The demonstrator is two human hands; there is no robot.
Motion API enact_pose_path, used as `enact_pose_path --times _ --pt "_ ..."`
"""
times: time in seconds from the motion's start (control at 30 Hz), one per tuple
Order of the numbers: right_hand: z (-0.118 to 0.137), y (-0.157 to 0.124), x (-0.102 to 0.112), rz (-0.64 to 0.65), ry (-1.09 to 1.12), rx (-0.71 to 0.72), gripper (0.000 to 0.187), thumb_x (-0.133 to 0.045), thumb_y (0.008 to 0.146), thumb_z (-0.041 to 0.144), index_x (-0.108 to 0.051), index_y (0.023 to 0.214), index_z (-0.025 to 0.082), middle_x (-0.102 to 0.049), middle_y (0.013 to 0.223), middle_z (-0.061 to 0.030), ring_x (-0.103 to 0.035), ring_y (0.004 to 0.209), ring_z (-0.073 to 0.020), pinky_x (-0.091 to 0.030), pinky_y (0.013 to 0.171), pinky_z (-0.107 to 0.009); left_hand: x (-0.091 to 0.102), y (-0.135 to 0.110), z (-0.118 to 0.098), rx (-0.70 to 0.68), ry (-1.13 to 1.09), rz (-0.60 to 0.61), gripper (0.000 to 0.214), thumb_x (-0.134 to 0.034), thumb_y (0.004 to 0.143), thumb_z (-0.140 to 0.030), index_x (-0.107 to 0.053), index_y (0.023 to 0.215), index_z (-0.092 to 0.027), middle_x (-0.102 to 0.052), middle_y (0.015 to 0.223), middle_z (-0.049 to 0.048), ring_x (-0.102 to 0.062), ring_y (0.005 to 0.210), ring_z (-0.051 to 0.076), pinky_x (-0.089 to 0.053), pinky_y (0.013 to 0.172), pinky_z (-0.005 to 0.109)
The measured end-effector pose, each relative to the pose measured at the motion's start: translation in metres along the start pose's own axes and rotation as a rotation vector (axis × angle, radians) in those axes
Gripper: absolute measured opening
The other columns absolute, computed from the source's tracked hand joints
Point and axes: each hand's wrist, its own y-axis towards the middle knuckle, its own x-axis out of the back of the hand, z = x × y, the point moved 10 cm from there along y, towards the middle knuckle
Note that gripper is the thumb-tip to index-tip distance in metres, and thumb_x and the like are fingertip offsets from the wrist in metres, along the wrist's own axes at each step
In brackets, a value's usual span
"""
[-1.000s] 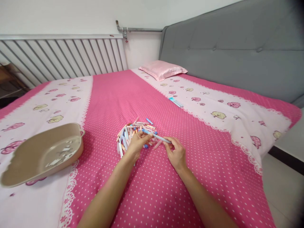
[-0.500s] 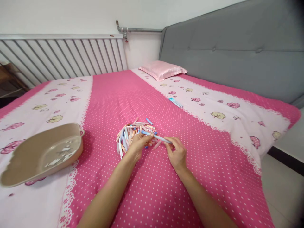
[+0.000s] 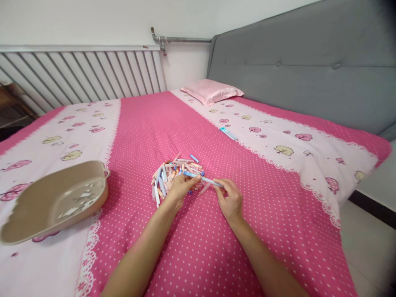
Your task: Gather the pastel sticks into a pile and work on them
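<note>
A pale blue pen point(image 3: 209, 180) with a darker blue cap end runs between my two hands, slanting slightly down to the right. My left hand point(image 3: 181, 187) pinches the blue cap end between thumb and fingers. Further right, my right hand point(image 3: 229, 199) grips the pale barrel near its other end. Whether cap and barrel are joined or slightly apart, I cannot tell. Beneath and behind my left hand lies a heap of pens point(image 3: 162, 181) and pen parts in white, blue, orange and pink; my hand hides part of it.
On the left sits a beige plastic basin point(image 3: 34, 198) holding small white and grey pieces. Several light blue pens point(image 3: 229, 133) lie together farther right on the pink bedspread point(image 3: 142, 128). A pink pillow point(image 3: 212, 90) rests by the grey headboard point(image 3: 297, 57). A radiator point(image 3: 83, 76) lines the wall.
Both hands keep hold of the pen in nearly the same place. My right hand has shifted very slightly left.
</note>
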Motion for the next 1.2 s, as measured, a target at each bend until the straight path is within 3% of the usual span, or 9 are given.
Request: enact_pose_path --times 0.53,0.87,1.0,1.07,1.13,1.2 --pt "0.003 0.001 -0.005 0.057 -0.013 -0.003 0.022 -0.048 0.089 0.027 -0.063 0.102 0.019 -0.066 0.094 -0.0072 -0.062 0.084 -0.0172 -0.051 0.071 -0.029 0.0 0.0 -0.006 -0.036 0.009 0.038 0.033 -0.078 0.055 -0.041 -0.067 0.065 -0.011 -0.062 0.053 0.0028 -0.048 0.047 0.008 -0.033 0.049 0.021" --pt "0.003 0.001 -0.012 0.154 -0.024 -0.038 0.028 -0.039 0.092 0.03 -0.065 0.086 0.021 -0.064 0.082 -0.0038 -0.06 0.077 -0.0159 -0.046 0.068 -0.027 -0.003 -0.004 -0.011 -0.023 0.001 0.074 0.029 -0.077 0.056 -0.037 -0.068 0.066 -0.011 -0.061 0.056 0.0017 -0.046 0.047 0.007 -0.032 0.049 0.021" --pt "-0.003 -0.001 -0.013 0.159 -0.02 -0.09 0.028 -0.043 0.09 0.036 -0.06 0.105 0.02 -0.066 0.093 -0.0057 -0.062 0.079 -0.0169 -0.048 0.067 -0.027 -0.001 -0.005 -0.012 -0.017 -0.011 0.067 0.029 -0.078 0.056 -0.036 -0.068 0.067 -0.011 -0.062 0.057 0.0019 -0.049 0.048 0.007 -0.033 0.05 0.02" --pt "-0.008 -0.002 -0.012 0.143 -0.035 -0.134 0.037 -0.052 0.084 0.041 -0.055 0.115 0.019 -0.066 0.096 -0.0067 -0.062 0.073 -0.0168 -0.05 0.064 -0.028 0.002 -0.004 -0.011 -0.014 -0.017 0.05 0.03 -0.078 0.055 -0.036 -0.067 0.068 -0.011 -0.064 0.06 0.0028 -0.051 0.05 0.008 -0.036 0.051 0.02" --pt "-0.011 -0.003 -0.011 0.116 -0.048 -0.155 0.044 -0.059 0.079 0.042 -0.053 0.115 0.019 -0.066 0.094 -0.0065 -0.062 0.067 -0.0161 -0.051 0.061 -0.028 0.006 -0.002 -0.01 -0.015 -0.019 0.03 0.03 -0.078 0.055 -0.036 -0.067 0.067 -0.011 -0.064 0.06 0.0031 -0.052 0.05 0.009 -0.037 0.052 0.021" --pt "-0.011 -0.003 -0.01 0.089 -0.043 -0.148 0.038 -0.06 0.079 0.039 -0.054 0.111 0.019 -0.066 0.091 -0.0056 -0.061 0.064 -0.015 -0.051 0.061 -0.028 0.008 -0.001 -0.009 -0.017 -0.019 0.02 0.03 -0.078 0.054 -0.035 -0.067 0.066 -0.01 -0.062 0.057 0.0028 -0.051 0.05 0.008 -0.037 0.052 0.021"
